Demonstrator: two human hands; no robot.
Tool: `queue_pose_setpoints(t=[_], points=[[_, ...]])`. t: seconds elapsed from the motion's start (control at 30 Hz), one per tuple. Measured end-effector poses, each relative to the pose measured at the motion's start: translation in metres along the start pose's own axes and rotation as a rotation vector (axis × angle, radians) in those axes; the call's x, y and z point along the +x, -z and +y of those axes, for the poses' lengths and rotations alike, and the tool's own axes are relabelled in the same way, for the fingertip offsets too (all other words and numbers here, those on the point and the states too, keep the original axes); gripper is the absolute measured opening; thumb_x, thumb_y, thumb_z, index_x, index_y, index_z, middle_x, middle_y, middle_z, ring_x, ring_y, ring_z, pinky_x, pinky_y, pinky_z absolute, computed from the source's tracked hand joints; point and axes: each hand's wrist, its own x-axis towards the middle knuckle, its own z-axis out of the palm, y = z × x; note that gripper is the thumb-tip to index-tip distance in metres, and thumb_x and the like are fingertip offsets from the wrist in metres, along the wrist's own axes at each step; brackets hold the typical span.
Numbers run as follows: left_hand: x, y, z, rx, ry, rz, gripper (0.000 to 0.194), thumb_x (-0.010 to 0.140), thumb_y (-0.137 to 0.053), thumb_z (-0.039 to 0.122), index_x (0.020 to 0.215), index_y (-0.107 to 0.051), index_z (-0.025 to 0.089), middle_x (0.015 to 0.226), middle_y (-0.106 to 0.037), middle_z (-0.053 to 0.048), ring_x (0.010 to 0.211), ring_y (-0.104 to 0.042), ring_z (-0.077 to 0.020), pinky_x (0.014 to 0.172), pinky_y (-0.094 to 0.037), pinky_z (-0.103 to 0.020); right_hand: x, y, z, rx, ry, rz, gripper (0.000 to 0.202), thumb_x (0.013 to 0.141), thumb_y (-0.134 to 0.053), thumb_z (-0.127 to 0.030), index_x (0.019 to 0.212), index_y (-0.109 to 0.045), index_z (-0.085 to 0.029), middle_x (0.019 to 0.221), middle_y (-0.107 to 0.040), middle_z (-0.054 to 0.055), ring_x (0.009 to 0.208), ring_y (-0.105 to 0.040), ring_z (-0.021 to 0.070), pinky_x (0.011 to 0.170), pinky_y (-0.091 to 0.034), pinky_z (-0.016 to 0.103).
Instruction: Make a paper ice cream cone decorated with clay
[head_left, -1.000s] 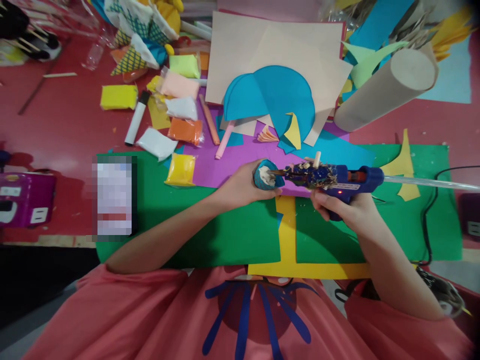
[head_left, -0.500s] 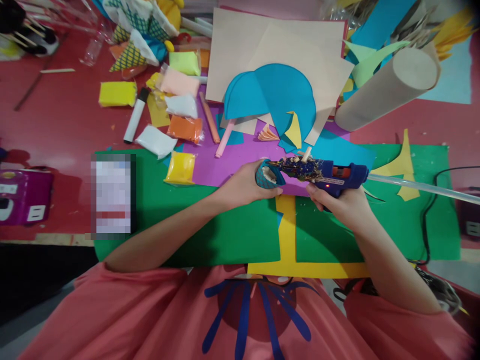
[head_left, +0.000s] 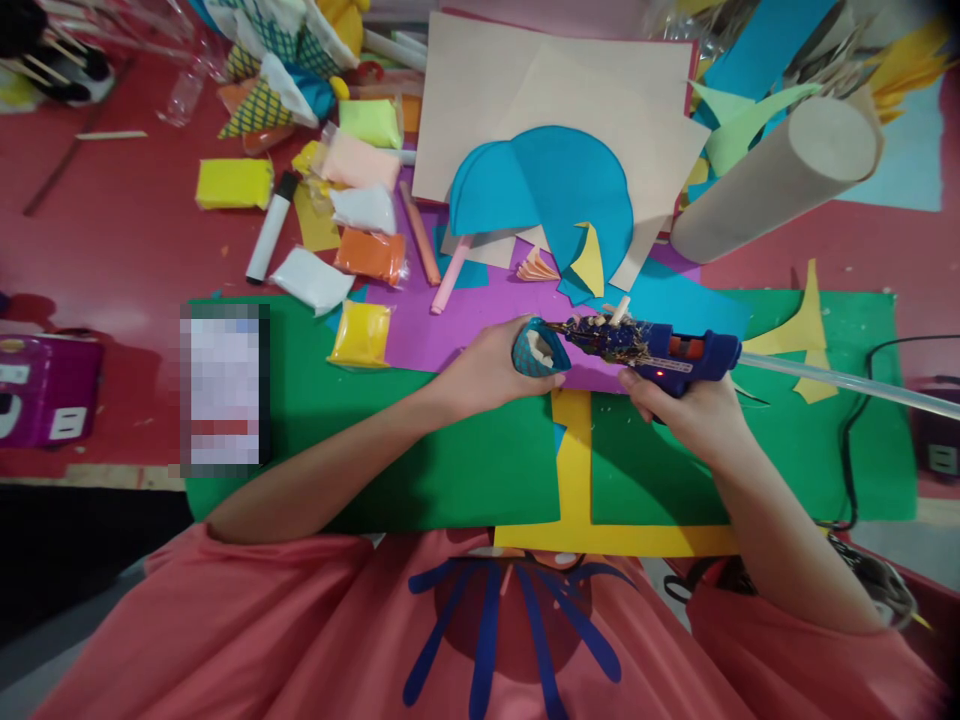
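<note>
My left hand [head_left: 491, 372] is closed around a small blue paper cone [head_left: 528, 362] with a dark grid pattern. The cone's open end faces right and shows whitish filling inside. My right hand [head_left: 694, 412] grips a dark blue hot glue gun [head_left: 675, 352] by its handle, with a small red light lit on its side. The nozzle, crusted with dried glue and bits, points left at the cone's upper rim; whether it touches cannot be made out. A long clear glue stick [head_left: 840, 374] runs out of the gun's back to the right.
Green sheets [head_left: 450, 460] lie under my arms, with a phone [head_left: 226, 385] at left. Clay packets [head_left: 371, 257], a marker [head_left: 270, 228] and blue paper circles [head_left: 577, 190] lie beyond. A cardboard tube [head_left: 757, 190] lies at back right; a black cord [head_left: 847, 450] crosses the right side.
The glue gun has shifted slightly right, its nozzle drawing back a little from the cone's opening, so more filling shows. My left hand and the cone stay almost still.
</note>
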Motion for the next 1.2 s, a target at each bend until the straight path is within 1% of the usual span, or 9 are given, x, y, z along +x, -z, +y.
queue_pose_setpoints(t=[0.1, 0.23, 0.37, 0.5, 0.63, 0.87, 0.97, 1.07, 1.2], points=[[0.000, 0.000, -0.001, 0.061, -0.020, 0.030, 0.038, 0.062, -0.077, 0.038, 0.083, -0.053, 0.017, 0.078, -0.063, 0.001, 0.071, -0.057, -0.0144, 0.065, -0.045, -0.028, -0.002, 0.000, 0.001, -0.019, 0.002, 0.024, 0.035, 0.073, -0.071, -0.039, 0.051, -0.048, -0.024, 0.043, -0.049, -0.002, 0.042, -0.046, 0.0125, 0.045, -0.042, 0.027], [0.001, 0.000, -0.001, 0.113, -0.060, 0.062, 0.039, 0.062, -0.078, 0.036, 0.084, -0.051, 0.018, 0.076, -0.061, 0.002, 0.071, -0.056, -0.0141, 0.063, -0.043, -0.026, -0.004, 0.001, 0.000, -0.031, 0.006, 0.017, 0.035, 0.073, -0.069, -0.039, 0.051, -0.048, -0.024, 0.043, -0.050, -0.002, 0.042, -0.046, 0.0127, 0.044, -0.040, 0.026], [0.000, 0.001, -0.002, 0.134, -0.065, 0.061, 0.041, 0.062, -0.078, 0.034, 0.087, -0.050, 0.019, 0.074, -0.061, 0.003, 0.069, -0.057, -0.0136, 0.060, -0.042, -0.024, -0.005, 0.001, 0.000, -0.006, -0.005, 0.009, 0.033, 0.072, -0.069, -0.040, 0.051, -0.049, -0.024, 0.043, -0.050, -0.002, 0.041, -0.047, 0.0130, 0.043, -0.041, 0.026], [-0.001, 0.000, -0.003, 0.199, -0.079, 0.061, 0.038, 0.065, -0.076, 0.031, 0.090, -0.050, 0.021, 0.074, -0.062, 0.005, 0.069, -0.062, -0.0144, 0.059, -0.042, -0.023, -0.007, 0.002, 0.003, -0.026, 0.002, 0.021, 0.033, 0.072, -0.069, -0.040, 0.051, -0.050, -0.025, 0.044, -0.051, -0.002, 0.043, -0.049, 0.0141, 0.046, -0.044, 0.028], [-0.003, 0.002, -0.003, 0.288, -0.117, 0.075, 0.034, 0.070, -0.073, 0.027, 0.096, -0.052, 0.021, 0.083, -0.067, 0.002, 0.078, -0.067, -0.0169, 0.063, -0.045, -0.023, -0.010, 0.002, 0.004, -0.042, -0.026, 0.032, 0.029, 0.072, -0.069, -0.042, 0.056, -0.053, -0.024, 0.045, -0.052, -0.001, 0.044, -0.051, 0.0147, 0.045, -0.044, 0.028], [-0.004, 0.005, -0.003, 0.472, -0.156, 0.072, 0.038, 0.071, -0.069, 0.020, 0.105, -0.052, 0.022, 0.098, -0.070, -0.001, 0.089, -0.070, -0.0210, 0.067, -0.048, -0.025, -0.012, 0.001, 0.002, -0.012, -0.059, 0.066, 0.024, 0.068, -0.068, -0.042, 0.060, -0.054, -0.023, 0.047, -0.051, -0.002, 0.041, -0.047, 0.0134, 0.041, -0.042, 0.028], [-0.004, 0.007, -0.002, 0.528, -0.152, 0.068, 0.041, 0.073, -0.067, 0.019, 0.111, -0.050, 0.023, 0.103, -0.070, -0.002, 0.090, -0.071, -0.0217, 0.067, -0.048, -0.025, -0.013, 0.001, 0.002, -0.004, -0.061, 0.058, 0.022, 0.067, -0.067, -0.041, 0.061, -0.054, -0.024, 0.048, -0.053, -0.001, 0.042, -0.051, 0.0152, 0.043, -0.045, 0.029], [-0.005, 0.008, -0.002, 0.581, -0.148, 0.066, 0.045, 0.075, -0.065, 0.020, 0.116, -0.048, 0.024, 0.104, -0.071, -0.002, 0.088, -0.071, -0.0221, 0.064, -0.047, -0.025, -0.013, 0.001, 0.002, 0.000, -0.083, 0.042, 0.023, 0.067, -0.067, -0.041, 0.061, -0.053, -0.024, 0.052, -0.058, 0.001, 0.047, -0.059, 0.0188, 0.045, -0.049, 0.031], [-0.005, 0.010, -0.003, 0.651, -0.210, 0.070, 0.044, 0.076, -0.062, 0.018, 0.117, -0.047, 0.023, 0.106, -0.071, -0.003, 0.089, -0.071, -0.0226, 0.064, -0.046, -0.025, -0.015, 0.001, 0.002, 0.016, -0.101, 0.049, 0.022, 0.067, -0.068, -0.040, 0.063, -0.054, -0.024, 0.053, -0.060, 0.001, 0.051, -0.063, 0.0213, 0.047, -0.052, 0.032]])
